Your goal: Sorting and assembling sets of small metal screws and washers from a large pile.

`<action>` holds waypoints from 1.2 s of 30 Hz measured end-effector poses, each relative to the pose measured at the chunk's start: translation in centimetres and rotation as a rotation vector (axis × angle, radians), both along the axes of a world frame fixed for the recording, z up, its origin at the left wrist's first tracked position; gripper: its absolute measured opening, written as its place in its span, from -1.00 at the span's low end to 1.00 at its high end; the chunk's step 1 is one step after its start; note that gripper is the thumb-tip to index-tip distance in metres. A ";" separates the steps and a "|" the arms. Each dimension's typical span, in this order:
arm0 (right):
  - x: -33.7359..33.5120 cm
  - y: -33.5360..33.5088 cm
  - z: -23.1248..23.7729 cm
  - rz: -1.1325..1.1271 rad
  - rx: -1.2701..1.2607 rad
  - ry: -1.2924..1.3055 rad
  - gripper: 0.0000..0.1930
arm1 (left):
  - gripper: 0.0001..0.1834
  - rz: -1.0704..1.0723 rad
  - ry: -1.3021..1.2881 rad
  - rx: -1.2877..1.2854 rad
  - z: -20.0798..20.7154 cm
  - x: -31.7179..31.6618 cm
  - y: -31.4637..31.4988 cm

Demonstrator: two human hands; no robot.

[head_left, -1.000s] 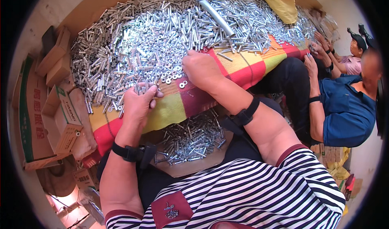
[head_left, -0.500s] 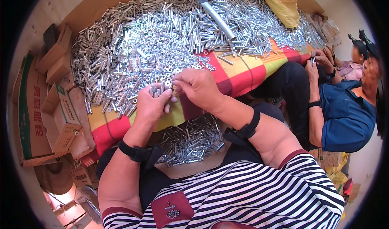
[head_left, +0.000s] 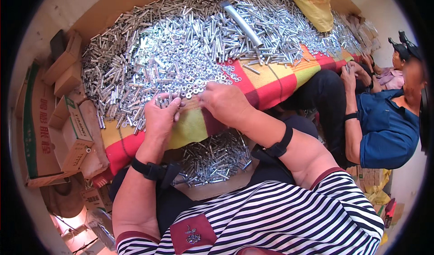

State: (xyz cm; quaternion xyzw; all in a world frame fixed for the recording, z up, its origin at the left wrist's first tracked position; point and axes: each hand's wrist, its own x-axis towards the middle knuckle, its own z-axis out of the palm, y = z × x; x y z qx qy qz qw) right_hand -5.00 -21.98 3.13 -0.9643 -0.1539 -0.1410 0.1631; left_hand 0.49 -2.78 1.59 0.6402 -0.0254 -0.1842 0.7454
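My left hand (head_left: 158, 117) is closed round several short silver metal bolts (head_left: 163, 101), whose ends show between thumb and fingers. My right hand (head_left: 224, 102) is at the near edge of the pile, its fingers bent together; whatever is between the fingertips is hidden. Just beyond it lie loose metal washers and nuts (head_left: 195, 86). A large heap of bolts and sleeves (head_left: 185, 33) spreads over a checked red and yellow cloth (head_left: 266, 85) in front of me. Below the cloth's edge, between my legs, a carton holds more finished-looking bolts (head_left: 214, 158).
A grey metal tube (head_left: 242, 23) lies on the heap near a yellow sack (head_left: 314, 4). Cardboard boxes (head_left: 74, 133) stand at my left. On the right sits a person in a blue shirt (head_left: 384, 133), hands at the cloth's edge, with another person beyond.
My hands have moved apart: the left one has gone a little left with the bolts, the right one slightly right and down. The neighbouring person's hands have shifted slightly.
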 end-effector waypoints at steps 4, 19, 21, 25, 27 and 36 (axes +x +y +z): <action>0.2 0.2 -0.8 0.025 -0.014 0.014 -0.87 | -0.85 0.010 0.024 0.000 0.5 0.1 0.0; 1.2 0.5 -0.5 0.138 1.024 0.132 -0.87 | -0.88 -0.191 0.095 0.018 1.5 -0.6 -0.3; 1.0 0.8 -0.1 0.120 1.060 0.182 -0.90 | -0.94 -0.305 0.436 -0.221 2.0 -0.1 0.5; 1.2 1.3 0.9 -0.019 1.039 0.396 -0.92 | -0.94 -0.317 0.284 -0.060 2.4 0.4 0.8; 2.0 1.3 0.2 -0.013 0.924 0.291 -0.83 | -0.94 -0.295 0.266 -0.074 2.1 0.5 0.6; 4.2 2.2 0.0 -0.020 1.285 0.155 -0.74 | -0.91 -0.295 -0.155 0.106 1.4 -1.3 -0.9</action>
